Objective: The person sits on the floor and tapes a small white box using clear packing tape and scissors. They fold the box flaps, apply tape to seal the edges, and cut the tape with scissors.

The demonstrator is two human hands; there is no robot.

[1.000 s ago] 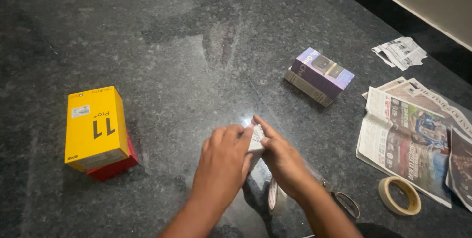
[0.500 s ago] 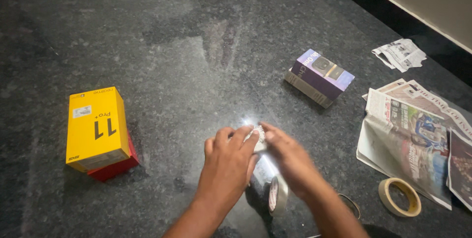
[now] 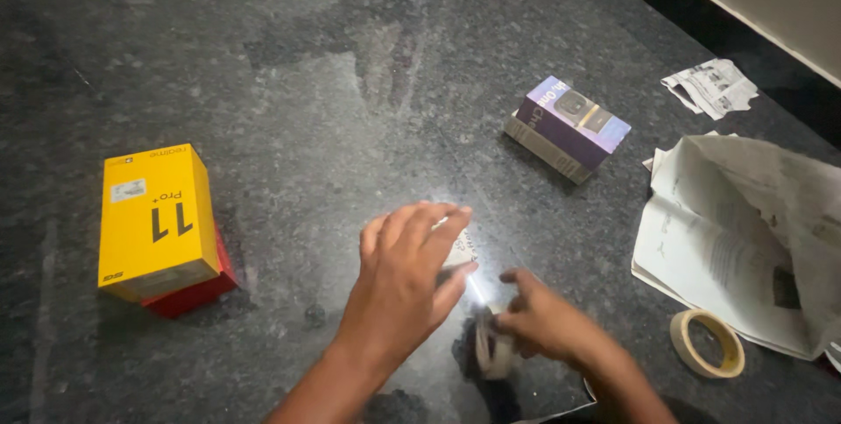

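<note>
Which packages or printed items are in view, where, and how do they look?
Yellow rectangular carton: far left, lying on a red box.
Purple-and-grey small carton: upper centre-right, lying angled.
Small white wrapped box: centre, under the left hand.
Open newspaper: right edge, pale, rumpled.
Newspaper scrap: upper right.

Count on the dark stone floor (image 3: 289, 65), head view.

Boxes: four.
- one yellow box (image 3: 156, 218) toward the left edge, stacked on one red box (image 3: 197, 291);
- one purple box (image 3: 568, 126) toward the far right;
- one small white box (image 3: 457, 253) under the left hand (image 3: 405, 279), mostly covered.

Tape rolls: two.
- one white tape roll (image 3: 491, 349) at the near edge, the right hand (image 3: 543, 323) on it;
- one tan tape roll (image 3: 707, 343) lying flat near the right edge.

Newspaper: two lots.
- one opened newspaper (image 3: 745, 231) at the right edge, sheet number unreadable;
- one folded newspaper scrap (image 3: 711, 87) toward the far right corner.

Hands: two.
</note>
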